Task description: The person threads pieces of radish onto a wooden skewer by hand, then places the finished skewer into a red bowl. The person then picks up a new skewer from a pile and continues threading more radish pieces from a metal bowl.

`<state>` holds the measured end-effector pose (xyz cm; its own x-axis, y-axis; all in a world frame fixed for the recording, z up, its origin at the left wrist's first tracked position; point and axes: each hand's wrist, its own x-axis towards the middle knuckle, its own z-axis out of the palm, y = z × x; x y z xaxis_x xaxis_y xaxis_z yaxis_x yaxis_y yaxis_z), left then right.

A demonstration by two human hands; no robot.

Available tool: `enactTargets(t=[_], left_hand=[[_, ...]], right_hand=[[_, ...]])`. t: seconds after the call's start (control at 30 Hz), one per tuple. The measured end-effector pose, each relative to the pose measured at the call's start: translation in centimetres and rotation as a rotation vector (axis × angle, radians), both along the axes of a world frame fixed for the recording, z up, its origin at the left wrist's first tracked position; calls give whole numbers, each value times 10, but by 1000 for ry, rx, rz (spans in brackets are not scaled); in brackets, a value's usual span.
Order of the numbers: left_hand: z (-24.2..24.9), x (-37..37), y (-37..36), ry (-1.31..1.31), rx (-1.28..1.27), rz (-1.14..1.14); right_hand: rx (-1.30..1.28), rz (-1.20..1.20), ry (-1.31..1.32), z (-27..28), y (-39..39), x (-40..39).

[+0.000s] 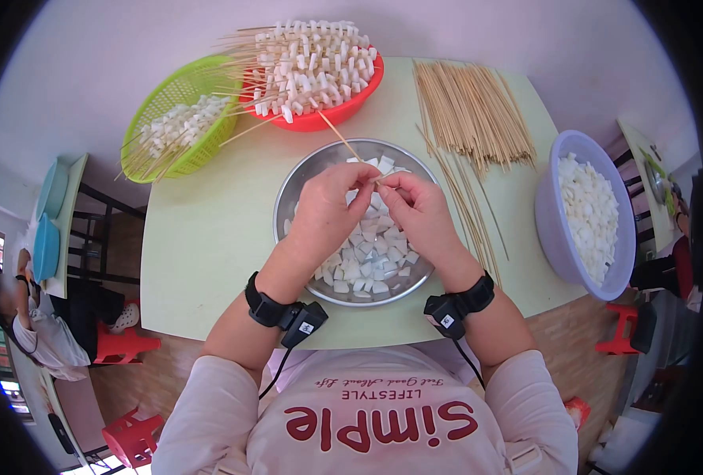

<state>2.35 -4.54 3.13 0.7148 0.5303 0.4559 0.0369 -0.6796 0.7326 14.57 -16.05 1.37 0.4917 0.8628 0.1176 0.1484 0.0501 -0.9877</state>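
Observation:
Over the steel bowl [285,190] my two hands meet, fingertips almost touching. Pinched in my left hand [331,207] is a thin bamboo skewer [338,133], slanting up and away to the left. My right hand [419,212] is closed in a pinch at the skewer's near end; whatever lies between its fingertips is hidden. Cut white pieces [365,257], their kind not clear, lie in the bowl below. Both wrists wear black straps with small devices.
A red basin [308,121] bears stacked filled skewers. Beside it stands a green basket [149,111] with white pieces and skewers. Loose bamboo skewers [474,111] lie at back right. A lavender tub [553,229] holds more pieces. Another person [51,332] sits at far left.

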Motion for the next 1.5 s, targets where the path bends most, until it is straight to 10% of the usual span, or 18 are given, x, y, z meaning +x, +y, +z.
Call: enactTargets(t=[0.3, 1.5], left_hand=[[-5, -2, 16, -166, -2, 286], [-5, 0, 4, -34, 222, -10]], right_hand=[[-110, 77, -154, -2, 0, 1], [89, 164, 165, 2, 3, 4]])
